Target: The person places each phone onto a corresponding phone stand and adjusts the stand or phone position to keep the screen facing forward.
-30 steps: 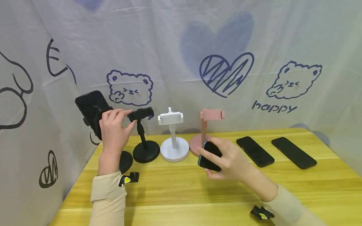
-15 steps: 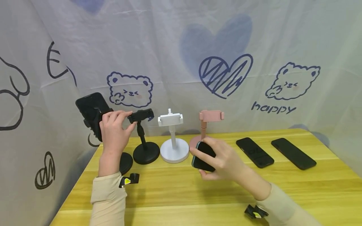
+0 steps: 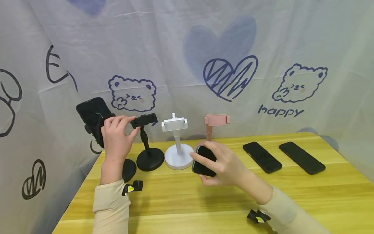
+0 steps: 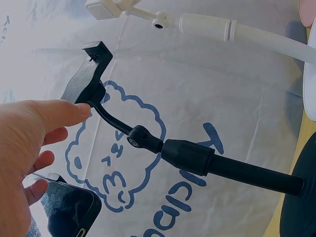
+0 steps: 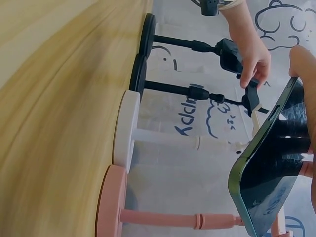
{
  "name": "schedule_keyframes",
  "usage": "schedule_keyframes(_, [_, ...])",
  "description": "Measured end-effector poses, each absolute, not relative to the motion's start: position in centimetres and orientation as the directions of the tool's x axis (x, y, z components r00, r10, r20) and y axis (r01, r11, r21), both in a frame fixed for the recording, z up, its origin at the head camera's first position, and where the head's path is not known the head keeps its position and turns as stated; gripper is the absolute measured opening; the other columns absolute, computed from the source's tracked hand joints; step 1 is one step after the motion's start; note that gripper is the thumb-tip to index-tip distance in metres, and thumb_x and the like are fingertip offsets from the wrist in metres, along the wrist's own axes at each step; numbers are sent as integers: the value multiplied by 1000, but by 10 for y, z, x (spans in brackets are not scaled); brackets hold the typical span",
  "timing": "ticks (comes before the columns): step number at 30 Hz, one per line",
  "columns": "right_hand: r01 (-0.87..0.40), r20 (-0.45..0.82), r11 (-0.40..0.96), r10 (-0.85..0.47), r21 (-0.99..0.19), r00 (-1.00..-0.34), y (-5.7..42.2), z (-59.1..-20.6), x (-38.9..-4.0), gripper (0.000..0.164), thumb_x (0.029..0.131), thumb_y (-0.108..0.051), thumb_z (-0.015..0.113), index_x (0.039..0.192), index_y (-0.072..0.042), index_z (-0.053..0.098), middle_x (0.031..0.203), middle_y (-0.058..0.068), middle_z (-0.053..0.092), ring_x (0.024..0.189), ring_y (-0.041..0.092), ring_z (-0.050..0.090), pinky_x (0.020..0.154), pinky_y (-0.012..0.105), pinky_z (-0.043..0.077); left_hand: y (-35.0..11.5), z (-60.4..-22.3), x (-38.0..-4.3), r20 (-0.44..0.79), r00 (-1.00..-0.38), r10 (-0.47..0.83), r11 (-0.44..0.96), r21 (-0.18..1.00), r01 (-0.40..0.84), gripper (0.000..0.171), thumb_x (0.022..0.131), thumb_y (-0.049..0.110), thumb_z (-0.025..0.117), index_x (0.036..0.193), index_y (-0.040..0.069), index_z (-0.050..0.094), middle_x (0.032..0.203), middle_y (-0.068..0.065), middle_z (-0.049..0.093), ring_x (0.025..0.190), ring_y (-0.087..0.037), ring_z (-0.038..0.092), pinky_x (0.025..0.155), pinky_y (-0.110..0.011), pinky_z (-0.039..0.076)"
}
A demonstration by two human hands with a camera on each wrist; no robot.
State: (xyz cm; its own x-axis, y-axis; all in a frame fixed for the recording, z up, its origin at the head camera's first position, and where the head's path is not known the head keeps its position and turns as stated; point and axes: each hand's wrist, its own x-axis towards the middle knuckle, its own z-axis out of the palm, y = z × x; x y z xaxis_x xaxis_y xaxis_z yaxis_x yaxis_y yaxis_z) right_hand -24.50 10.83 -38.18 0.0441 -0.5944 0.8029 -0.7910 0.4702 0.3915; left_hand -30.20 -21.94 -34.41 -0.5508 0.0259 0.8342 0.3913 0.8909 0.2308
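My left hand (image 3: 117, 136) pinches the near end of the holder on a black phone stand (image 3: 150, 160). In the left wrist view the thumb (image 4: 74, 114) lies against that holder (image 4: 91, 74), which has nothing clamped in it. My right hand (image 3: 226, 164) grips a dark-screened phone (image 3: 204, 161) with a green-blue edge, held tilted above the table. The right wrist view shows this phone (image 5: 266, 168) close up, partly covering the stands behind. Left of my left hand, another phone (image 3: 93, 112) sits in the holder of a second black stand (image 3: 129, 170), whose upper part the hand hides.
A white phone stand (image 3: 179, 156) and a pink phone stand (image 3: 217, 120) continue the row to the right, their holders bare. Two black phones (image 3: 262, 157) lie flat at the table's right. A patterned curtain (image 3: 175, 48) hangs close behind the yellow wooden table (image 3: 181, 208).
My right hand has moved left with the phone, from in front of the pink stand toward the white one. My left hand stays at the black stand's holder.
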Motion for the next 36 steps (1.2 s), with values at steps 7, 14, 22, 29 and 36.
schedule_keyframes(7, [-788,807,464,-586,405,69,100,-382,-248,50,78,-41,55,118,-14,68,108,22,60,87,28,60,72,40,57,-221,-344,-302,840,-541,42,895,209,394,38,80,14,80,116,9,70,111,-15,64,108,-37,46,89,-54,35])
schedule_keyframes(14, [-773,812,478,-578,417,80,90,-381,-250,50,77,-43,55,117,-17,69,106,20,60,84,27,58,65,38,52,-219,-345,-301,834,-551,39,893,218,394,38,80,13,80,116,9,70,112,-15,65,109,-37,46,91,-55,35])
schedule_keyframes(22, [-778,813,479,-577,408,71,80,-380,-252,52,76,-44,56,119,-17,68,108,19,61,85,26,60,67,35,54,-221,-343,-301,839,-543,38,896,212,391,39,79,13,81,116,9,70,111,-15,64,107,-37,46,88,-54,34])
schedule_keyframes(29, [-791,812,461,-578,402,75,72,-378,-254,52,76,-43,57,120,-15,67,110,21,59,89,27,60,75,35,55,-222,-344,-301,831,-556,27,893,230,387,39,79,13,80,116,8,70,111,-15,64,108,-36,46,90,-53,34])
schedule_keyframes(36, [-793,820,461,-566,398,83,66,-377,-255,52,77,-44,56,118,-15,68,109,21,59,87,27,60,72,35,55,-220,-341,-300,817,-576,19,893,245,378,37,82,14,78,117,9,69,113,-15,65,110,-36,46,91,-52,34])
